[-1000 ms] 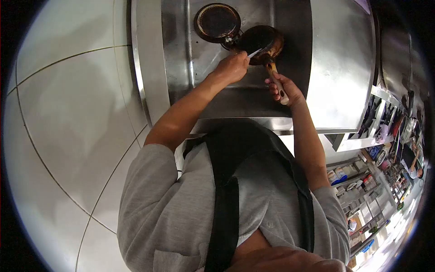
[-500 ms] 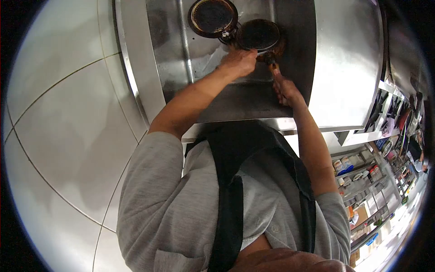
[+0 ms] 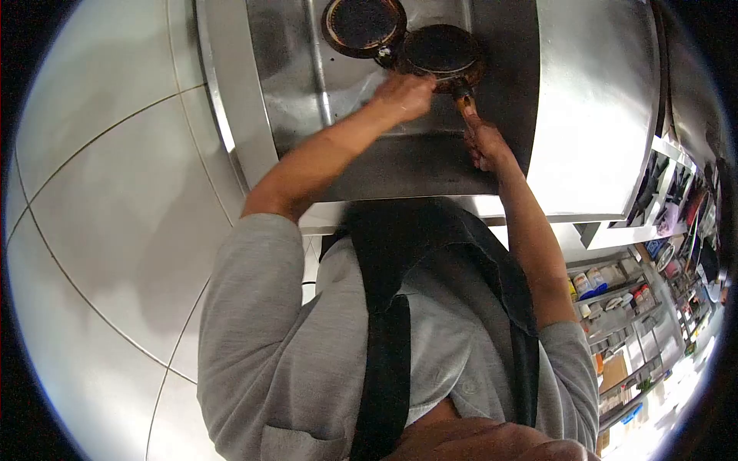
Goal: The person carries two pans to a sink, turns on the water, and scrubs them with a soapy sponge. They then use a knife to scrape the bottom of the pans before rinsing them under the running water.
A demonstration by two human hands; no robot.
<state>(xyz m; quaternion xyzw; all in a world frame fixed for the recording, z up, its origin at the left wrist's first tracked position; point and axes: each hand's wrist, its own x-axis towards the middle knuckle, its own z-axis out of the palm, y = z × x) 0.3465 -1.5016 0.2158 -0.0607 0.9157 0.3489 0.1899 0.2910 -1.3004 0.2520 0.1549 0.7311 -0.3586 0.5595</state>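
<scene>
A blackened frying pan (image 3: 441, 52) is in the metal sink (image 3: 430, 165), its handle pointing back toward me. My right hand (image 3: 485, 143) is wrapped around that handle, which is worn brown near the pan. My left hand (image 3: 403, 97) is closed at the pan's near left edge. A thin pale edge shows by its fingertips, but what it grips is hidden and too small to name. Just left of the held pan lies a second dark round pan (image 3: 364, 27), with a burnt, brownish rim.
A bright stainless steel worktop (image 3: 588, 115) borders the sink on the right. White wall tiles (image 3: 108, 200) fill the left side. Farther right stand shelves (image 3: 615, 307) with jars and containers.
My left hand has shifted slightly at the pan's near edge. The right hand keeps its grip on the handle. The whole view has tilted slightly.
</scene>
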